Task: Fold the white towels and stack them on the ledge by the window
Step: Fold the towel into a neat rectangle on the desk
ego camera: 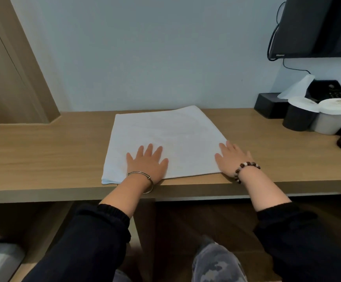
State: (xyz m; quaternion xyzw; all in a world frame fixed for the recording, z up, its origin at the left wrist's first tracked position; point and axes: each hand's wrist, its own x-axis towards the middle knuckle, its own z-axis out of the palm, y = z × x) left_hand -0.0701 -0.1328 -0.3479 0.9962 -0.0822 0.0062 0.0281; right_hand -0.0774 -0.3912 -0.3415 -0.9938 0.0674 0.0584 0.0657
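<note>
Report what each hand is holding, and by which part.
Nothing is held. The left hand presses flat on the white towel near its front edge; the right hand lies flat at its front right corner. Neither has a grip.

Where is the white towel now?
In the head view, the white towel lies flat on the wooden desk, centre, at its front edge, under the left hand and right hand.

The television (318, 27) is running off the top-right corner. The left hand (147, 161) is covering part of the towel (165, 129).
</note>
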